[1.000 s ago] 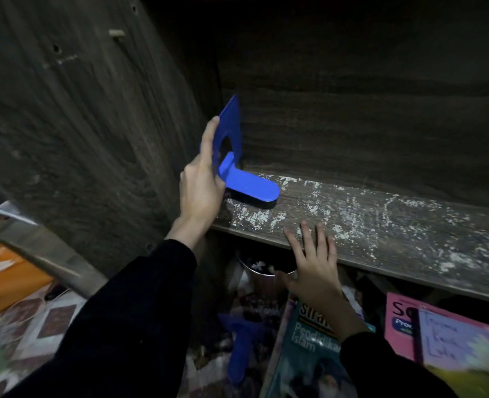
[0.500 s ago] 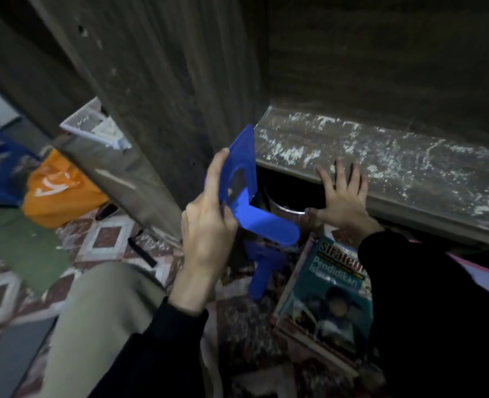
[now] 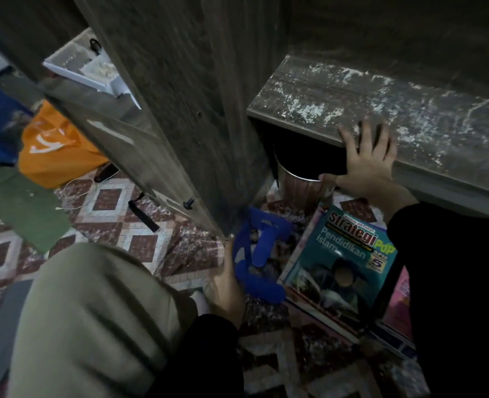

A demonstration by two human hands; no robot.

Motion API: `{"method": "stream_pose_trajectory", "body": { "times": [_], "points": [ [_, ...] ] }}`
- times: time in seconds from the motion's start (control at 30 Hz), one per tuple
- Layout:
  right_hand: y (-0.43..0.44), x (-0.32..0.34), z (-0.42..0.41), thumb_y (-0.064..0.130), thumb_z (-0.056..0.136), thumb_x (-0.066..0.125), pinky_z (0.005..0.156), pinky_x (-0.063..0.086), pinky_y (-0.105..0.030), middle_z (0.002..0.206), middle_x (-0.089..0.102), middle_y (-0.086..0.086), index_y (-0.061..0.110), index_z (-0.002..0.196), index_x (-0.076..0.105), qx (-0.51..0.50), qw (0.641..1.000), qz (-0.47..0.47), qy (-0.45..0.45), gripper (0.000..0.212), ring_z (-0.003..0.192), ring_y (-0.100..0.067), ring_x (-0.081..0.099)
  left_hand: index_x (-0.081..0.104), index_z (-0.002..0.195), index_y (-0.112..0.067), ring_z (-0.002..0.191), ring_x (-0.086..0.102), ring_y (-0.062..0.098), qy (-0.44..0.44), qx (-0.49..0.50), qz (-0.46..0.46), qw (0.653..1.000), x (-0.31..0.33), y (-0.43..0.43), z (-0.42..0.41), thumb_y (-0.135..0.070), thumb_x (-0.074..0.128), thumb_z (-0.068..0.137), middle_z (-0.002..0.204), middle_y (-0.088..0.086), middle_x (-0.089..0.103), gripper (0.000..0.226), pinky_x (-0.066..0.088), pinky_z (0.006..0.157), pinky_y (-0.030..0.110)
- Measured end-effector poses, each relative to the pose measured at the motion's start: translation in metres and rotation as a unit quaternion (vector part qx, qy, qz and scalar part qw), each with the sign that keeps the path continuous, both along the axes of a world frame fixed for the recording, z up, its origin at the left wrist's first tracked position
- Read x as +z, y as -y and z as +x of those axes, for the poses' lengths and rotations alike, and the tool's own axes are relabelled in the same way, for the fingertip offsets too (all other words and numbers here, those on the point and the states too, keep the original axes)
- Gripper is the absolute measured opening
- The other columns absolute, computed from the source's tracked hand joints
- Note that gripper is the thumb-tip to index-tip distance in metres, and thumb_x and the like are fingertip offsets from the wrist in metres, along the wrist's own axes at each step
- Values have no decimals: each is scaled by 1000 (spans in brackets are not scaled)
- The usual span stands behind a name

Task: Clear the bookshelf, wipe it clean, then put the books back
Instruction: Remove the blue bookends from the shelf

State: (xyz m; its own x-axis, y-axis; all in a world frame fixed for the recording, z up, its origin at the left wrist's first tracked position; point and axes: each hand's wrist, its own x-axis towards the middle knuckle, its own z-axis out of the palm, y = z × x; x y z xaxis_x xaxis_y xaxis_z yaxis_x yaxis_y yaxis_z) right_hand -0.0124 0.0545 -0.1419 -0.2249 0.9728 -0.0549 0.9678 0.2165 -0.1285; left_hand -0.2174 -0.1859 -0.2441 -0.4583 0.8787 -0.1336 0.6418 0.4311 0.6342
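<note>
While my left hand pinches the blue bookend low over the floor, clearing looks nearly done: shelf board bare, flecked white; right hand flat on its front edge, fingers spread. Next: set bookend down beside what may be a second bookend, then wipe. Nearby teal textbook and metal tin crowd the spot.

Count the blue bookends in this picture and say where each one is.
2. The held bookend is in the left hand, beside the teal book; the floor bookend lies just beyond it, by the shelf's side panel. Others may be hidden.
</note>
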Motion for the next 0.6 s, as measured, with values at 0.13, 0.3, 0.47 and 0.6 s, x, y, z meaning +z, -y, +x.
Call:
{"method": "stream_pose_trajectory", "body": {
  "times": [0.13, 0.3, 0.47, 0.6],
  "points": [
    [0, -8, 3, 77, 65, 52, 113, -4, -58, 160, -8, -13, 28, 153, 11, 11, 999, 40, -21, 109, 144, -43, -11, 6, 143, -51, 95, 62, 35, 25, 9, -29, 999, -14, -19, -21, -15, 47, 97, 112, 15, 66, 72, 40, 70, 33],
    [-1, -12, 3, 67, 67, 57, 111, 0, -61, 159, 3, -18, 23, 151, 22, 18, 996, 83, -27, 101, 143, -48, -5, 3, 150, -35, 93, 63, 36, -22, -67, -99, 993, -39, -31, -46, -8, 48, 93, 113, 15, 65, 77, 44, 74, 36],
    [-2, -14, 4, 55, 70, 75, 111, -2, -60, 159, 1, -18, 22, 152, 22, 26, 995, 90, -27, 103, 143, -48, -7, 21, 149, -20, 82, 64, 29, 20, -74, -26, 997, -73, -16, -48, -15, 39, 99, 101, 12, 68, 53, 47, 68, 33],
    [-1, -13, 4, 55, 71, 74, 112, -2, -60, 159, 0, -18, 22, 152, 21, 30, 995, 90, -25, 102, 143, -47, -9, 51, 128, -34, 116, 55, 17, 31, -78, -31, 996, -74, -13, -31, -36, 36, 104, 123, -8, 59, 28, 45, 87, 19]
  ]
}}
